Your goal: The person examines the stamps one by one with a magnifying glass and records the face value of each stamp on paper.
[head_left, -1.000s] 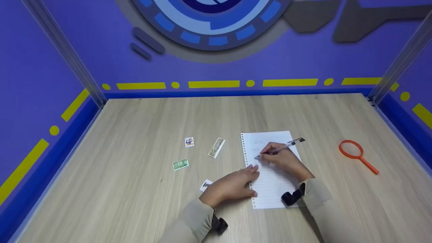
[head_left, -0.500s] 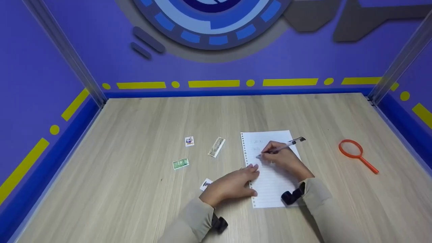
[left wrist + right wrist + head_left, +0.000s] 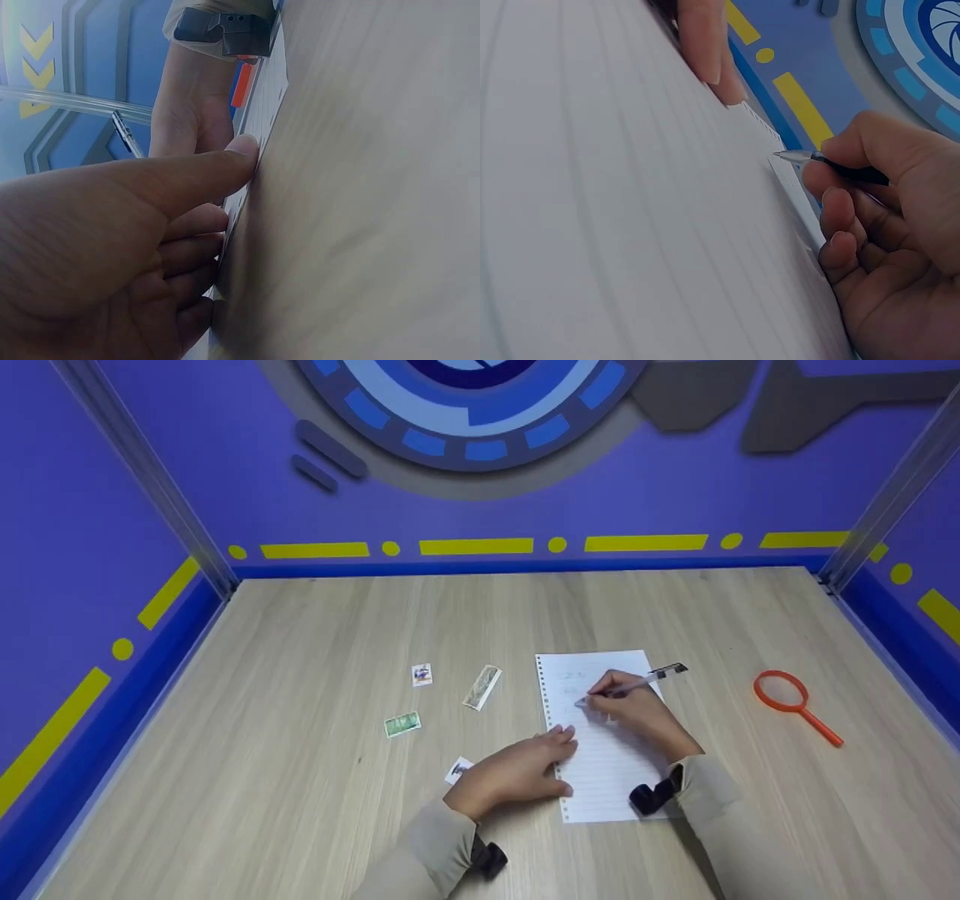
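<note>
A lined sheet of loose-leaf paper (image 3: 600,780) with punched holes lies on the table, faint writing near its top. My right hand (image 3: 641,716) pinches a clear pen (image 3: 660,673) with a black clip, slanted over the upper part of the sheet. In the right wrist view the pen tip (image 3: 791,156) is at the paper; I cannot tell whether it touches. My left hand (image 3: 517,769) rests on the sheet's punched left edge, its fingers fairly straight. Beside that wrist a small stamp (image 3: 456,769) is partly covered.
Left of the paper lie a long brownish stamp (image 3: 482,688), a green stamp (image 3: 403,724) and a small white-bordered stamp (image 3: 421,674). An orange magnifying glass (image 3: 817,725) lies to the right. Blue-purple panels (image 3: 480,521) close off the back and sides of the wooden table (image 3: 300,675).
My right hand and the pen have shifted slightly to the right and away from me across the sheet. The left hand, the paper and the stamps stay where they were.
</note>
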A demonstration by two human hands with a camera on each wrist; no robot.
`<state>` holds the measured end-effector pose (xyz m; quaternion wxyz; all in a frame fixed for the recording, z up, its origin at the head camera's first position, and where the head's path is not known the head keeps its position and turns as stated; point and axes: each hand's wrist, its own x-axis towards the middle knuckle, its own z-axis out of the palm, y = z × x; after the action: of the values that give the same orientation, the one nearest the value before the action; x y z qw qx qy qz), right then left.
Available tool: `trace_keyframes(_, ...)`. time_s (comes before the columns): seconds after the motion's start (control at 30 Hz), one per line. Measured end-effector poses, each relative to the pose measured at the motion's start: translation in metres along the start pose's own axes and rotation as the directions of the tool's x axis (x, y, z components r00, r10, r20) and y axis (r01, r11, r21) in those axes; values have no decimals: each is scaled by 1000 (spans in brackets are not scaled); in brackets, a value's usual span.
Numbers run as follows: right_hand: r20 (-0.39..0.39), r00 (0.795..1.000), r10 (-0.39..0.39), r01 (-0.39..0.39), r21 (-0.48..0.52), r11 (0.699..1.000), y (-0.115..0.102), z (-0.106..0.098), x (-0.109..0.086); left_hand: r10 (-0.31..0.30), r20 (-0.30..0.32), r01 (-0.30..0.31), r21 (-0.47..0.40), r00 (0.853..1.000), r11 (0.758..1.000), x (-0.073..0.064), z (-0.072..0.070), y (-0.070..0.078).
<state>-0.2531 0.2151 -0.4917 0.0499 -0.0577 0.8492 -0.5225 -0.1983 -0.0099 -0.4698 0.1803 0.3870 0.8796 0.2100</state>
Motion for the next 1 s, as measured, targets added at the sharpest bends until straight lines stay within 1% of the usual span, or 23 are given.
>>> trace_keyframes(0.27, 2, 1000, -11, 11, -35, 999, 1, 2, 1, -6, -3, 6, 4, 1000, 1000, -2, -1, -1)
trace_keyframes(0.5, 25, 1000, -10, 11, -44, 999, 0, 1, 0, -15, 4, 15, -17, 1000, 1000, -2, -1, 0)
trace_keyframes(0.6, 20, 1000, -3, 4, -49, 999, 1, 0, -1, -17, 6, 17, -24, 1000, 1000, -1, -1, 0)
trace_keyframes(0.73, 23, 1000, -8, 9, -36, 999, 1, -1, -1, -17, 7, 17, -23, 1000, 1000, 0, -1, 1)
trace_keyframes(0.87, 45, 998, -32, 33, -32, 999, 1, -1, -2, -8, 4, 8, -9, 1000, 1000, 0, -1, 1)
trace_keyframes(1.0, 41, 999, -32, 32, -11, 999, 2, -2, -2, -2, 1, 2, 0, 1000, 1000, 0, -1, 1)
